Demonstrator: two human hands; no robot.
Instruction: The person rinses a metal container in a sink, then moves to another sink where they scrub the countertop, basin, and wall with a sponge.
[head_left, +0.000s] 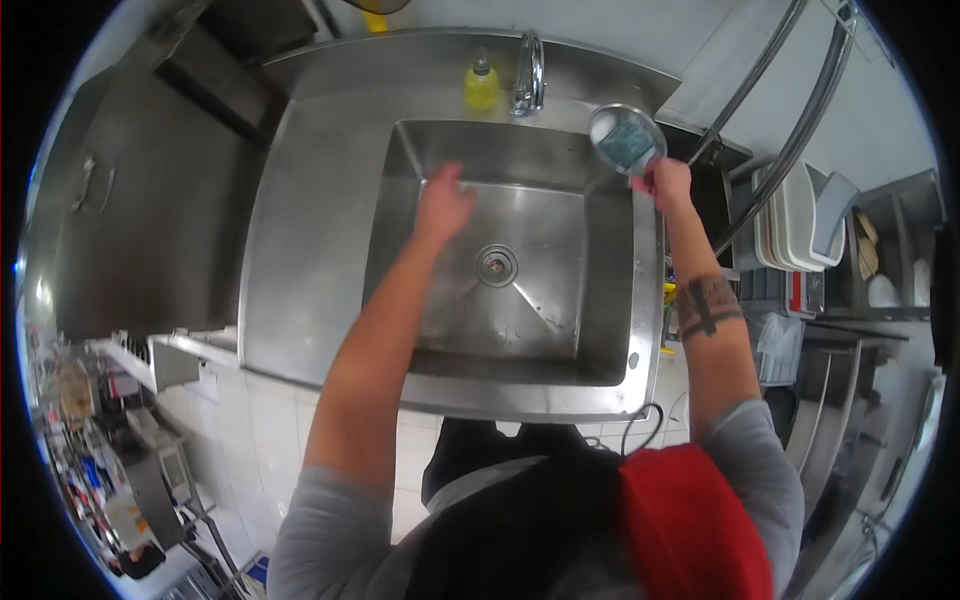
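Observation:
A round metal bowl [603,124] with a greenish sponge-like pad [627,143] inside is at the sink's back right corner. My right hand [667,184] grips its near rim with closed fingers. Over the left part of the steel sink [530,230] hangs my left hand [445,203], its fingers apart and nothing in them. Behind the basin stand a yellow soap bottle [482,88] and a chrome faucet [529,78]. Small bits lie in the drain [497,265].
Stacked white and grey tubs [800,222] stand to the right, near a metal shelf [905,240] and a curved hose [800,130]. On the left is a steel cabinet [130,200]. A red cloth [695,520] hangs at my front.

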